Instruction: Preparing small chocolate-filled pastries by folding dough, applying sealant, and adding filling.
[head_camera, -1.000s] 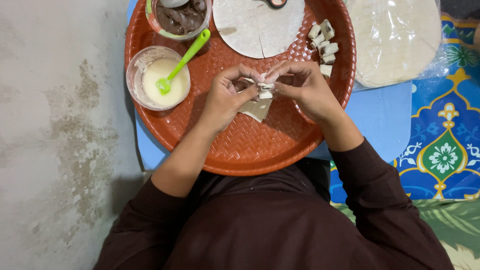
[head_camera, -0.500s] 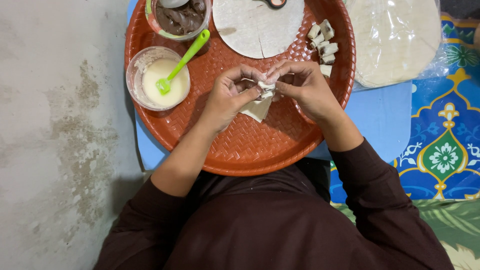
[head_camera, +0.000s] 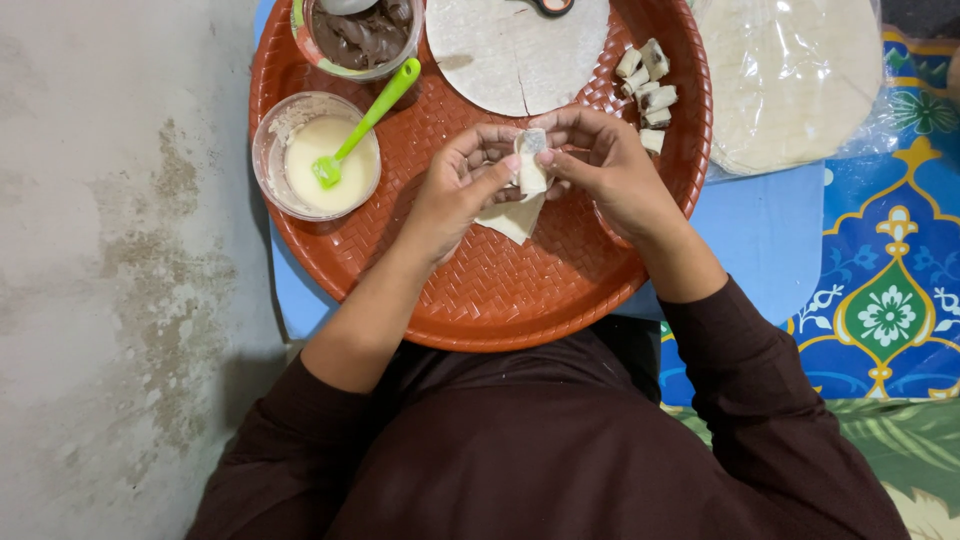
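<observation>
Left hand (head_camera: 455, 190) and right hand (head_camera: 605, 165) pinch small pale rolled dough wrap (head_camera: 532, 165) over centre of round orange woven tray (head_camera: 480, 290); clear bowl of white paste (head_camera: 318, 155) near tray left edge, finished rolls (head_camera: 645, 80) near right edge.

Pastry roll (head_camera: 532, 172) between both hands' fingers (head_camera: 503, 165)

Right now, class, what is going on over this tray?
A person in dark sleeves holds a small rolled pastry between both hands, the left hand and the right hand pinching it with the fingers above a round orange woven tray. A loose piece of wrapper lies on the tray beneath. Finished rolls sit at the tray's far right. A bowl of pale paste with a green spatula, a bowl of brown filling and a flat round wrapper sheet are also on it.
</observation>
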